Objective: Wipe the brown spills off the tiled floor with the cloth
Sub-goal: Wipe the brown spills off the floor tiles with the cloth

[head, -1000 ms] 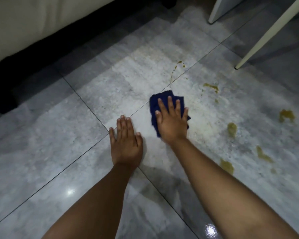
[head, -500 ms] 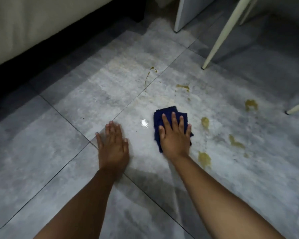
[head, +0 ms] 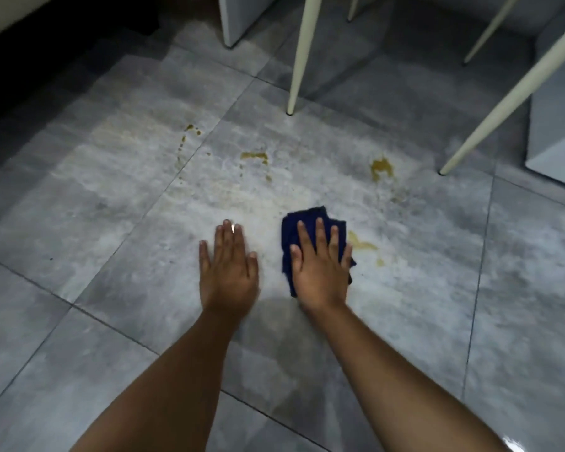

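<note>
A dark blue cloth [head: 307, 220] lies crumpled on the grey tiled floor [head: 111, 203]. My right hand [head: 320, 265] presses flat on top of it, fingers spread. My left hand [head: 229, 265] rests flat on the bare tile just left of the cloth, holding nothing. Brown spills remain on the floor: a smear [head: 361, 244] touching the cloth's right edge, a blotch [head: 381, 167] farther back right, a streak [head: 254, 155] behind the hands, and small drips [head: 190, 129] at the back left along a grout line.
Cream chair legs stand on the floor behind the spills, one [head: 299, 60] at the back centre and another [head: 503, 102] slanting at the right. A pale furniture panel [head: 238, 17] is at the back, a light box [head: 555, 132] at the right edge.
My right hand slid the cloth rightward over the spills near it; two blotches beside it are gone. My left hand shifted along with it. The view swung right, revealing more chair legs.
</note>
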Demonstrator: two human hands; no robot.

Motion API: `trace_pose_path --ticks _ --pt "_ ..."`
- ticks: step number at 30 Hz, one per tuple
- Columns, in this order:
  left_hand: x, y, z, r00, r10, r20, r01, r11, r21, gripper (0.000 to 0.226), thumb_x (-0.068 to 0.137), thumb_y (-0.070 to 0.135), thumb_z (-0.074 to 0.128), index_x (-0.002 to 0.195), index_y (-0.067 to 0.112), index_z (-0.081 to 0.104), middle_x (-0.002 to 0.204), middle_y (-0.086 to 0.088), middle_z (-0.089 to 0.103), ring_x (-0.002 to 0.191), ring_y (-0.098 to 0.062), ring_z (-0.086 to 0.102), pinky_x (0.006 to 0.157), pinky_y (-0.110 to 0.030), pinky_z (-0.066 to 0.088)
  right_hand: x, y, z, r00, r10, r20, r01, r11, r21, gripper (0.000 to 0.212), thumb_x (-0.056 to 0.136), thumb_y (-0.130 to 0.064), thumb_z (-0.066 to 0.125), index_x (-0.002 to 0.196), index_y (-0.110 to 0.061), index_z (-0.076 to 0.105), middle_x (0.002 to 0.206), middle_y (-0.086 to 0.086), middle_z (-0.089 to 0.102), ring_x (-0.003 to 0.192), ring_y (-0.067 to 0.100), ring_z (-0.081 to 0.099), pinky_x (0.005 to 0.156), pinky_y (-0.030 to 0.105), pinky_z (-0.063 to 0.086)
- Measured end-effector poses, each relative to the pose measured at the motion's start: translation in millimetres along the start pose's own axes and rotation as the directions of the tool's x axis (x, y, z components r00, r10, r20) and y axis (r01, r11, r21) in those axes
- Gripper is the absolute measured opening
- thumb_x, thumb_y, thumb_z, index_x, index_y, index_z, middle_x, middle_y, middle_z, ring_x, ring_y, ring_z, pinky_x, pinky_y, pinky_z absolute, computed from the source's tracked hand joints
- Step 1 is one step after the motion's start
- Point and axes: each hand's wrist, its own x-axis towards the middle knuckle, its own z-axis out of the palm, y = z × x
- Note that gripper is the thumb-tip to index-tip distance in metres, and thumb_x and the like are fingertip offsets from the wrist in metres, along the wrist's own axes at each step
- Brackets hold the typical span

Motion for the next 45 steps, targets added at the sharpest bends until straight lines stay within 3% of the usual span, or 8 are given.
trace_pose_path --ticks 7,11,16,20,26,33,39,45 --pt "1 2 -3 0.998 -0.062 0.032 0.062 0.998 0.014 0.066 0.094 0.045 0.007 0.153 0.016 0.007 0.161 0.0 0.0 0.146 -0.01 -0.004 0.118 -0.041 -0.006 2 58 -10 0.964 0.232 -0.131 -0.221 0.971 0.091 0.051 0.102 -0.046 0.019 0.151 -0.033 0.019 0.16 0.001 0.011 0.147 0.027 0.004 0.116 0.053 -0.003" --pt "4 9 -2 0.997 -0.071 0.03 0.07 0.996 0.053 0.069 0.093 0.046 0.004 0.153 0.012 0.008 0.16 -0.004 0.002 0.147 -0.016 -0.001 0.118 -0.043 -0.005 -17 40 -1 0.976 0.161 -0.144 -0.141 0.98 0.142 0.052 0.096 -0.045 0.029 0.142 -0.027 0.043 0.151 0.007 0.036 0.14 0.033 0.029 0.112 0.056 0.01" --pt "15 37 -15 0.993 -0.046 0.104 0.032 0.99 0.136 0.07 0.09 0.043 0.0 0.152 0.009 -0.002 0.16 -0.008 -0.01 0.146 -0.017 -0.013 0.113 -0.042 -0.019 33 73 -22 1.0 -0.007 0.01 0.006 0.999 0.039 0.059 0.095 -0.053 0.001 0.151 -0.036 0.011 0.161 -0.002 0.004 0.147 0.025 -0.002 0.115 0.051 -0.008" --pt "45 109 -6 0.981 0.057 0.185 -0.074 0.993 0.087 0.068 0.092 0.04 0.001 0.151 0.008 -0.006 0.159 -0.009 -0.014 0.146 -0.02 -0.014 0.115 -0.041 -0.014 42 133 -33 0.997 0.071 -0.023 -0.07 0.997 0.026 0.053 0.1 -0.05 0.01 0.151 -0.037 0.006 0.161 -0.003 -0.002 0.147 0.023 -0.006 0.116 0.05 -0.008" --pt "32 144 8 0.957 -0.073 0.28 0.072 0.997 0.012 0.061 0.1 0.043 0.008 0.15 0.014 -0.014 0.157 -0.004 -0.023 0.143 -0.016 -0.024 0.116 -0.043 -0.014 14 134 -29 0.995 0.001 -0.1 0.009 0.995 0.101 0.05 0.098 -0.044 0.028 0.144 -0.026 0.041 0.152 0.008 0.035 0.14 0.035 0.03 0.111 0.059 0.014" --pt "28 144 20 0.992 -0.068 0.105 0.067 0.998 0.009 0.07 0.092 0.049 -0.003 0.152 0.014 0.0 0.16 -0.004 -0.008 0.145 -0.016 -0.013 0.118 -0.044 -0.008 94 131 -49 0.998 -0.057 0.008 0.057 0.998 0.025 0.055 0.098 -0.052 0.006 0.151 -0.037 0.008 0.161 -0.003 0.0 0.147 0.024 -0.006 0.115 0.05 -0.009" --pt "64 143 22 0.992 -0.029 0.122 0.027 0.999 0.018 0.073 0.086 0.046 -0.007 0.151 0.013 -0.008 0.159 -0.005 -0.014 0.143 -0.013 -0.021 0.117 -0.044 -0.012 99 129 -46 0.99 0.132 -0.046 -0.132 0.991 -0.005 0.053 0.1 -0.049 0.008 0.151 -0.036 0.002 0.161 -0.003 -0.005 0.146 0.024 -0.011 0.115 0.052 -0.01" --pt "84 143 27 0.997 0.039 0.06 -0.04 0.999 0.009 0.069 0.091 0.042 0.001 0.152 0.012 -0.002 0.16 -0.005 -0.008 0.146 -0.013 -0.014 0.117 -0.041 -0.013 134 134 -51 0.996 0.074 -0.059 -0.074 0.997 0.007 0.052 0.1 -0.05 0.01 0.151 -0.038 0.006 0.161 -0.005 -0.002 0.147 0.021 -0.008 0.116 0.05 -0.008"
